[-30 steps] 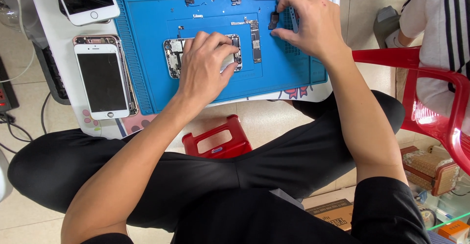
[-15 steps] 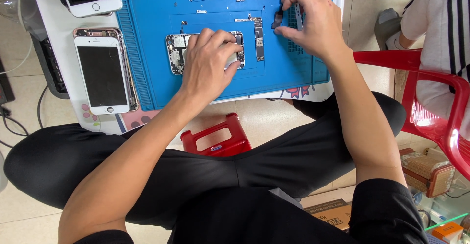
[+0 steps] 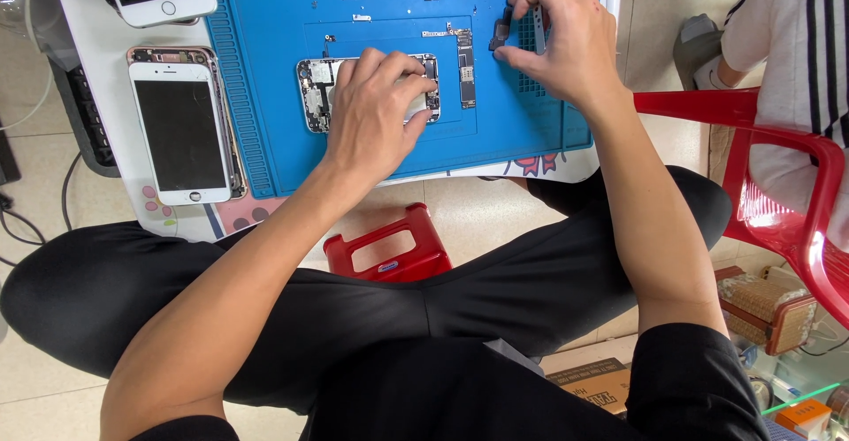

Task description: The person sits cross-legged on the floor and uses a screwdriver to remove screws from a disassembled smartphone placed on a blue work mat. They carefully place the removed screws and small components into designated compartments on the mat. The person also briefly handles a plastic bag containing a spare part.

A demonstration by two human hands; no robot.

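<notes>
Two hands at work: my left hand (image 3: 376,109) presses flat on the opened silver phone chassis (image 3: 311,96); my right hand (image 3: 557,38) pinches a small dark component (image 3: 500,32) above the blue silicone repair mat (image 3: 265,69).

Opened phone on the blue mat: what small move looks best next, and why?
Probably bring the small dark part pinched in the right hand toward the opened phone, since the left hand already rests on it, steadying it on the blue mat.

A phone repair workshop: blue repair mat (image 3: 265,96), opened phone (image 3: 318,96), spare handsets (image 3: 181,131), red stools (image 3: 389,246).
</notes>
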